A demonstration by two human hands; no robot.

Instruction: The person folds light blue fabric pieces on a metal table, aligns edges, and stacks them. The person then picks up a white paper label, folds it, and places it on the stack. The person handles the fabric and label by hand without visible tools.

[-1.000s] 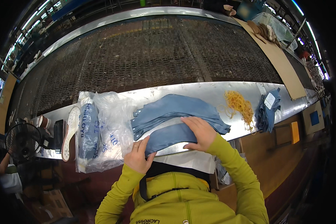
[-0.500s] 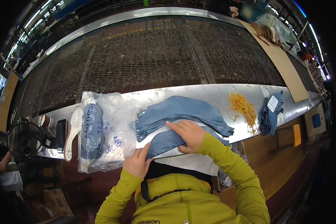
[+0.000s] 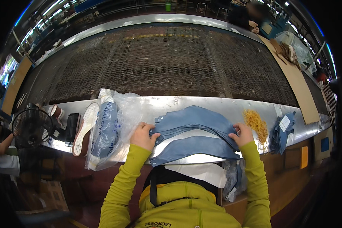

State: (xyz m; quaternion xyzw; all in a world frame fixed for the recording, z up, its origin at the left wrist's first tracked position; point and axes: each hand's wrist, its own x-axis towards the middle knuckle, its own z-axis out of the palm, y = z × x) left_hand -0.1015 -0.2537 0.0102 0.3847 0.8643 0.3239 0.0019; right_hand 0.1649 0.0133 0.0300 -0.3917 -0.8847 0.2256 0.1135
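A fanned stack of curved blue-grey leather-like pieces [image 3: 195,116] lies on the metal ledge in front of me. My left hand [image 3: 142,136] pinches the left end of a lower piece in that stack between thumb and fingers. At the stack's right end my right hand [image 3: 242,134] is closed on the same layers, fingertips and thumb together. How many layers each hand holds is hidden. Closer to my body, a single curved blue-grey piece [image 3: 195,148] lies flat by the ledge's front edge, apart from both hands.
To the left lie a clear plastic bag [image 3: 131,108] with blue pieces, a pale shoe sole [image 3: 86,127], a black fan [image 3: 32,125]. On the right are yellow rubber bands [image 3: 255,123] and a tagged blue bundle [image 3: 282,131]. Beyond the metal ledge [image 3: 171,102] runs a mesh conveyor [image 3: 159,60].
Both hands have left the nearest piece, which now lies flat. My left hand moved up to the stack's left end, and my right hand went across to its right end.
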